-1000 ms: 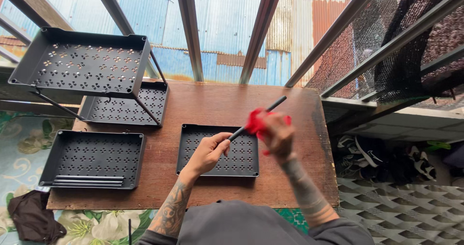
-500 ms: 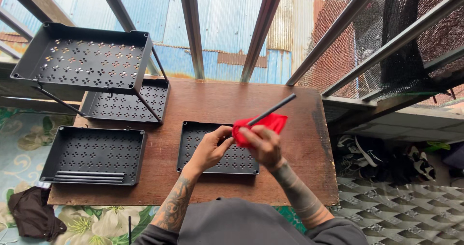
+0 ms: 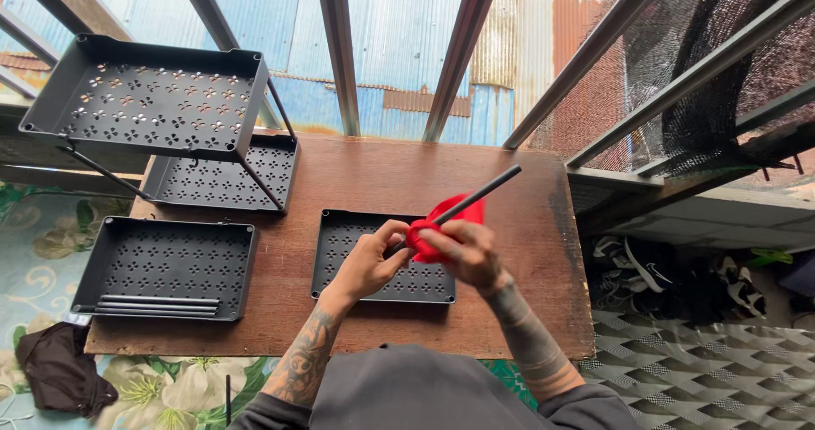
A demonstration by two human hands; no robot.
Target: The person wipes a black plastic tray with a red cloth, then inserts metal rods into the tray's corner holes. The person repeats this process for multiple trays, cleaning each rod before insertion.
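Rod (image 3: 484, 191), black, clamped in left hand (image 3: 367, 264) grip; right hand (image 3: 467, 253) closed on red cloth (image 3: 441, 226), seemingly wrapping rod.

This looks like a makeshift work spot on a home's porch or balcony rather than a proper workshop. A worn wooden tabletop (image 3: 356, 175) stands against slanted metal window bars (image 3: 338, 48) that look out on corrugated sheet-metal walls (image 3: 526, 48) (rusty in places). Flower-patterned vinyl flooring (image 3: 170, 383) covers the ground, shoes (image 3: 637, 264) lie piled to the right, and black shade netting (image 3: 722, 82) hangs over the bars.
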